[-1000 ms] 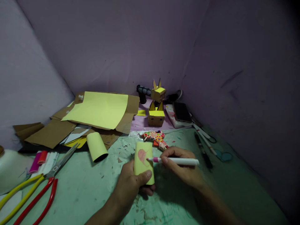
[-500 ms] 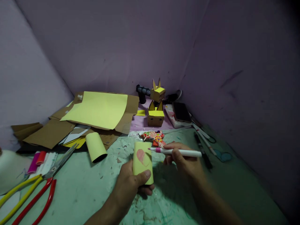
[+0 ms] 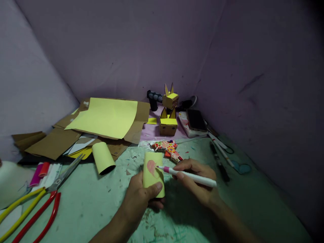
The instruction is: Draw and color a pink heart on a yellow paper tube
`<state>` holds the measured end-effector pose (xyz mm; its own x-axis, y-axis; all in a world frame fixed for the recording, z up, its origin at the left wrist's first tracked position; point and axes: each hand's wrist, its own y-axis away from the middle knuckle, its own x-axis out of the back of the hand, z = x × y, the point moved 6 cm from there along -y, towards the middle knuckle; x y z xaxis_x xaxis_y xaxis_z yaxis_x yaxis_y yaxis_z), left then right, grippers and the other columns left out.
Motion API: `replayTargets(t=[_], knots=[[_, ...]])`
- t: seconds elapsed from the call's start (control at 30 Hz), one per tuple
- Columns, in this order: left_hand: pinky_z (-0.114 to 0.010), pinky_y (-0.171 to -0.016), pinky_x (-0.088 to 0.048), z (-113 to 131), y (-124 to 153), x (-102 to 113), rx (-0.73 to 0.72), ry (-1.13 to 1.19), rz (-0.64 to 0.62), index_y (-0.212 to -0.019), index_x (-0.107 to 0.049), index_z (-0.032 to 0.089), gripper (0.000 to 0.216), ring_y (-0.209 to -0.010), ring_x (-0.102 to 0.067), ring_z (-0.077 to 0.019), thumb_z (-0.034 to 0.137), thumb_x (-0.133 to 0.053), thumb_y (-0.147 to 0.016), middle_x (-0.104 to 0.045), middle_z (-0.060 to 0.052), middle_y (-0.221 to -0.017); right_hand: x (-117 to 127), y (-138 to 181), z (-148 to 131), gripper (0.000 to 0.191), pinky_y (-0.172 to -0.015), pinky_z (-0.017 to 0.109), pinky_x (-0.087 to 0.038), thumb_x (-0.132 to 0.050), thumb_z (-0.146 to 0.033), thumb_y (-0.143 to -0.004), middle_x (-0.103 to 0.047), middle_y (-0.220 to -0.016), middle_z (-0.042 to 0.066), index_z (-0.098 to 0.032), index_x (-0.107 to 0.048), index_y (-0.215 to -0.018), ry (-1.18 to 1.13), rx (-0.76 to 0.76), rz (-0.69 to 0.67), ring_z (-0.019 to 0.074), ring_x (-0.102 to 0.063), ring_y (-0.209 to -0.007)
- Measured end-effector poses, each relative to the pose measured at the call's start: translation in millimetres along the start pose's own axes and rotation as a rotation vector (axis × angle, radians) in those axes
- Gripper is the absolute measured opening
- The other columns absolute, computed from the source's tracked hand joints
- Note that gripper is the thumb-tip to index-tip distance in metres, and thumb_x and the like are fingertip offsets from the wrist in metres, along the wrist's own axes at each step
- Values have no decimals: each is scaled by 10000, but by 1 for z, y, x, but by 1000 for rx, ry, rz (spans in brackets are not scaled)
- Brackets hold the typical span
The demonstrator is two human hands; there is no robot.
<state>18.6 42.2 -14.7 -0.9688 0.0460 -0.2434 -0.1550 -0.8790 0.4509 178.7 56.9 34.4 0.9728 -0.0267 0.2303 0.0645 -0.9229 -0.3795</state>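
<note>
My left hand (image 3: 141,195) is closed around a yellow paper-covered tube (image 3: 153,180), pressed somewhat flat, its thumb across the lower front. A pink heart-like shape (image 3: 151,166) is coloured on the tube's face. In my right hand (image 3: 196,179) is a white felt-tip pen (image 3: 198,179) with a pink collar, pinched between thumb and fingers. Its tip is at the right edge of the pink shape; whether it touches the paper I cannot tell. A second yellow tube (image 3: 102,158) lies to the left on the green tabletop (image 3: 96,206).
Scissors (image 3: 57,182) with red and yellow handles lie at left beside several markers (image 3: 44,170). Behind are cardboard pieces (image 3: 53,140) under a yellow sheet (image 3: 108,116). Two small eared boxes (image 3: 168,129) stand at the back. A phone (image 3: 196,120) and pens (image 3: 219,162) lie at right.
The pen tip has moved left and slightly down, from the tube's right edge to the pink shape. My right hand has tilted the pen more steeply. The left hand barely shifts.
</note>
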Motion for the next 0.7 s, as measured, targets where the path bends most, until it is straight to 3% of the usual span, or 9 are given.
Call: replayTargets(t=[0.7], knots=[[-222, -385, -495, -2, -4, 1, -43, -1, -32, -896, -593, 99, 490, -491, -601, -160, 381, -788, -547, -617, -30, -600, -4, -5, -12, 121, -407, 207, -371, -587, -237, -778, -632, -542, 5, -169, -682, -748, 58, 44, -38, 118, -522, -435]])
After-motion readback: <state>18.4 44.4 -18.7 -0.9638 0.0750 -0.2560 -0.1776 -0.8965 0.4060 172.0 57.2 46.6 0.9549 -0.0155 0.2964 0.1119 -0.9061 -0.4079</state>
